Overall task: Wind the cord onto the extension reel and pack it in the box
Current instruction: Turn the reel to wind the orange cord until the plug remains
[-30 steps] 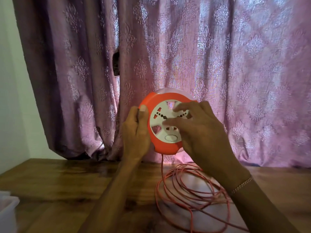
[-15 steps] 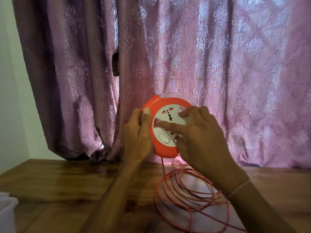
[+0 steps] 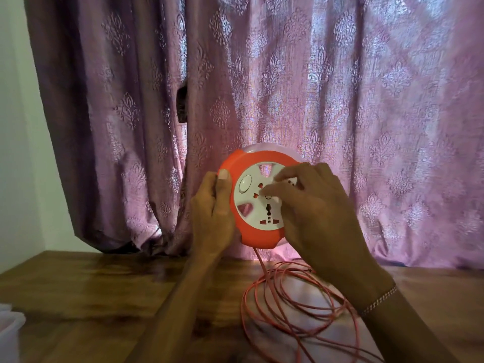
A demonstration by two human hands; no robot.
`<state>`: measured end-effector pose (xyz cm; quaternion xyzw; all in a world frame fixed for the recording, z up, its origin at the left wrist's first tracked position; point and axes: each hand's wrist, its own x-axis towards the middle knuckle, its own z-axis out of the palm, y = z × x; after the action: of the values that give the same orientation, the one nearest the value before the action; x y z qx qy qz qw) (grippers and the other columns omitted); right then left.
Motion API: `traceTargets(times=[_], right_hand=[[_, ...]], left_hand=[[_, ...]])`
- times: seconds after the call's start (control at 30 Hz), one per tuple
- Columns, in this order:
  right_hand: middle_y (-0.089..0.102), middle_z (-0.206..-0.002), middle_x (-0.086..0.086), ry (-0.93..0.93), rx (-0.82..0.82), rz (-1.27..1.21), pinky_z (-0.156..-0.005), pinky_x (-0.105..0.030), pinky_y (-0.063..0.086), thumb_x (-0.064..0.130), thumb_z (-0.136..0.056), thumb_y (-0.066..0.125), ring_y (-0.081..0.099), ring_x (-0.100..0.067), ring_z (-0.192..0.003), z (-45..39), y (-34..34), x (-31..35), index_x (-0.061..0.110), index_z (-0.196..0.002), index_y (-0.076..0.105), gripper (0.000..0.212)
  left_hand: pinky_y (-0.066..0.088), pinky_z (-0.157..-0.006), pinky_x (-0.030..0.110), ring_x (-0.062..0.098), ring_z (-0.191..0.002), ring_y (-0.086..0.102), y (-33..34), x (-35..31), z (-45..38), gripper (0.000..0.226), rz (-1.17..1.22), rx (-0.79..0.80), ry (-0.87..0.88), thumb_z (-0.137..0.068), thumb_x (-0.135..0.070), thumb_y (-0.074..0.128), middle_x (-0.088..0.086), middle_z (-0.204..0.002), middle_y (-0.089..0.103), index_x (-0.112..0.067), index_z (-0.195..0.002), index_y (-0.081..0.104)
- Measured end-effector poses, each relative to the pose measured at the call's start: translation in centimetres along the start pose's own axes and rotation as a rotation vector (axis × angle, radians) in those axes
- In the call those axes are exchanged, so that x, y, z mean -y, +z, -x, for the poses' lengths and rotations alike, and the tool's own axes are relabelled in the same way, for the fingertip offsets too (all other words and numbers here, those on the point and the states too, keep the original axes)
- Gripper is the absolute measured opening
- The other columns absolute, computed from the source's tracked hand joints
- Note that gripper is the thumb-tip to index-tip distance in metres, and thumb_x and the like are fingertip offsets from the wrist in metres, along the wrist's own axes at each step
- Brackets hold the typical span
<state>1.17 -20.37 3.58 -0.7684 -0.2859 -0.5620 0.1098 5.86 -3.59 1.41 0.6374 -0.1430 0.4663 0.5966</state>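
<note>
An orange extension reel [image 3: 251, 234] with a white socket face is held upright above the wooden table [image 3: 91, 292]. My left hand [image 3: 212, 216] grips its left rim, thumb on the orange front edge. My right hand [image 3: 311, 208] lies over the white face, fingers curled into its openings. The orange cord [image 3: 293, 305] drops from the reel's bottom and lies in several loose loops on the table below my right wrist. No box for the reel is in sight.
A patterned mauve curtain [image 3: 314, 87] hangs right behind the reel, down to the table's back edge. A pale plastic container [image 3: 9, 328] shows at the lower left corner. A white wall [image 3: 15, 127] is at the left.
The white socket face has turned clockwise under my right fingers: its oval button went from the bottom to the upper left. My left hand kept its grip on the rim.
</note>
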Motion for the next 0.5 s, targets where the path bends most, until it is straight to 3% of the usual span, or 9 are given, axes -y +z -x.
traceTargets(times=[0.1, 0.17, 0.33, 0.5], right_hand=[[0.055, -0.14, -0.005, -0.069, 0.208, -0.009, -0.093, -0.046, 0.047, 0.024, -0.077, 0.038, 0.05, -0.03, -0.118, -0.18, -0.44, 0.2, 0.034, -0.106, 0.076, 0.049], [0.051, -0.145, -0.006, -0.052, 0.27, 0.029, -0.096, -0.046, 0.047, 0.029, -0.075, 0.033, 0.049, -0.031, -0.12, -0.15, -0.47, 0.36, 0.038, -0.111, 0.075, 0.056], [0.054, -0.139, -0.003, -0.005, 0.211, 0.105, -0.081, -0.042, 0.046, 0.02, -0.074, 0.051, 0.05, -0.033, -0.112, 0.1, -0.12, 0.4, 0.046, -0.114, 0.071, 0.052], [0.053, -0.125, -0.004, 0.061, 0.164, 0.149, -0.08, -0.039, 0.046, 0.023, -0.073, 0.057, 0.05, -0.03, -0.111, 0.44, 0.33, 0.95, 0.051, -0.125, 0.062, 0.059]], left_hand=[[0.055, -0.065, 0.048, 0.016, -0.066, 0.062, 0.14, -0.13, 0.15, 0.057, -0.01, 0.0, 0.029, -0.095, -0.063, 0.04, -0.005, -0.072, 0.068, -0.009, -0.084, 0.055], [0.056, -0.068, 0.053, 0.028, -0.073, 0.066, 0.21, -0.21, 0.27, 0.057, -0.005, 0.002, 0.027, -0.095, -0.062, 0.04, 0.004, -0.078, 0.07, -0.008, -0.087, 0.057], [0.056, -0.07, 0.057, 0.031, -0.078, 0.069, 0.11, -0.33, 0.24, 0.06, -0.041, 0.0, 0.032, -0.095, -0.064, 0.039, 0.007, -0.08, 0.071, -0.008, -0.09, 0.058], [0.058, -0.069, 0.058, 0.031, -0.078, 0.072, 0.1, -0.3, 0.3, 0.057, -0.046, -0.002, 0.033, -0.095, -0.064, 0.039, 0.006, -0.08, 0.074, -0.01, -0.089, 0.058]])
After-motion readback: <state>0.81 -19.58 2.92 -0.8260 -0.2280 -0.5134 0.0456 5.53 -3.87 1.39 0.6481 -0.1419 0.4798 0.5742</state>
